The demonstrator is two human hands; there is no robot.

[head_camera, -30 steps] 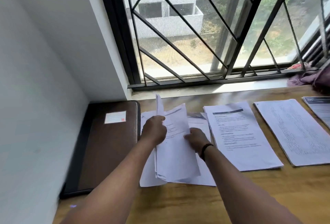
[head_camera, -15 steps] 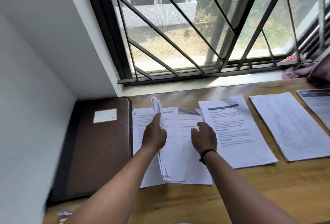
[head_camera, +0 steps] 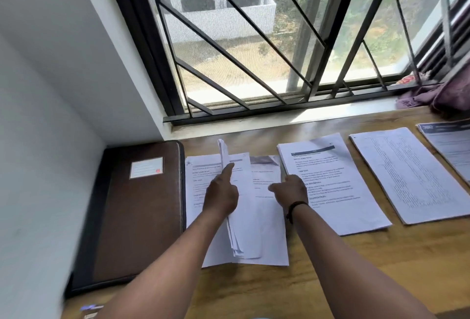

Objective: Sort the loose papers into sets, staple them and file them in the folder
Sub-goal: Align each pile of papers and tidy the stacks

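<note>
Left hand (head_camera: 220, 195) grips raised sheets (head_camera: 225, 158); folder (head_camera: 137, 206) just beside; stacks (head_camera: 407, 176) rightward.

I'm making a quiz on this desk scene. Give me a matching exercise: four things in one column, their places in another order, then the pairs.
Things:
1. folder
2. cloth
3. left hand
4. wristband

Places:
A. on the right wrist
B. on the sill, far right
C. against the wall, closed, left of the papers
D. holding a lifted bundle of sheets

Pairs: 1-C, 2-B, 3-D, 4-A
</note>
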